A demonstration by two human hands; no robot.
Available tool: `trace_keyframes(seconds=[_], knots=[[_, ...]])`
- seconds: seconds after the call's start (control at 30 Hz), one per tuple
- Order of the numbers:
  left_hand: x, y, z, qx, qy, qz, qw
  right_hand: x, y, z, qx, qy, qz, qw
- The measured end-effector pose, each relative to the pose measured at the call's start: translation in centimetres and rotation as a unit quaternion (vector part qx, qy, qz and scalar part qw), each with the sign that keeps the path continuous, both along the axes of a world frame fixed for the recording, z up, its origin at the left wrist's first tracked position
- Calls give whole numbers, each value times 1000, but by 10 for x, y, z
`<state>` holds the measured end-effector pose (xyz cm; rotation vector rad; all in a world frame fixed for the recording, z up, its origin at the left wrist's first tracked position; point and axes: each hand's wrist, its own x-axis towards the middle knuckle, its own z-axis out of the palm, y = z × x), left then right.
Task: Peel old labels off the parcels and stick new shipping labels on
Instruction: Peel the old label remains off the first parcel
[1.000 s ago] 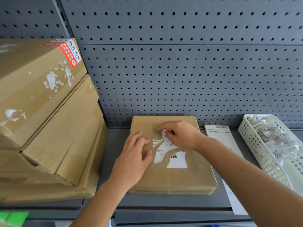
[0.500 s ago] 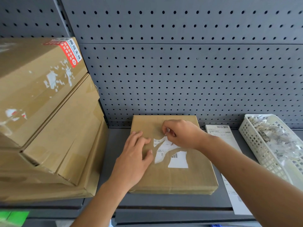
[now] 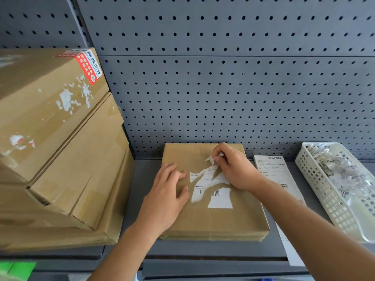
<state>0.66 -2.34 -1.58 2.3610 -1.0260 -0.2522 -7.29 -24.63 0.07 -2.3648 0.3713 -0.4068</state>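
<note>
**Peeling old label off flat parcel**

The flat square brown cardboard parcel lies on the grey metal shelf, its far edge close to the grey perforated back panel.

My left hand is on the parcel's left part, palm down. Fingers are spread and fairly straight, pressing the cardboard and gripping nothing.

My right hand is over the parcel's far-middle area. Thumb & forefinger are curled and pinch a small torn white paper strip, whose tip pokes out left of my fingertips. Can't tell if it's attached to the rest.

The ragged white old label w/ barcode is stuck in pieces on the parcel's top face, approx. centre, between my two hands.

Right of the parcel, just beside its edge, a long white printed label sheet lies flat on the shelf, partly under my right forearm.

Further right of the parcel is a white plastic lattice basket full of torn paper scraps.

Left of the parcel is a tilted stack of bigger brown cartons. The top one has a red-and-white sticker on its corner & white label residue on its side.
</note>
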Motion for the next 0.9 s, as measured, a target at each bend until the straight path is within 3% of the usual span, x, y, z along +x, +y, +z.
trace_keyframes(seconds=[0.23,0.43,0.5,0.9], knots=[[0,0,0,2,-4,-3,1000,-1,0,-4,-6,-31,15,999],[0,0,0,3,-8,-2,1000,3,-7,-13,-155,-2,53,986],[0,0,-1,1,-12,-4,1000,4,-9,-10,-167,5,32,986],[1,0,-1,3,-9,-3,1000,-9,-15,2,32,-29,-66,997]])
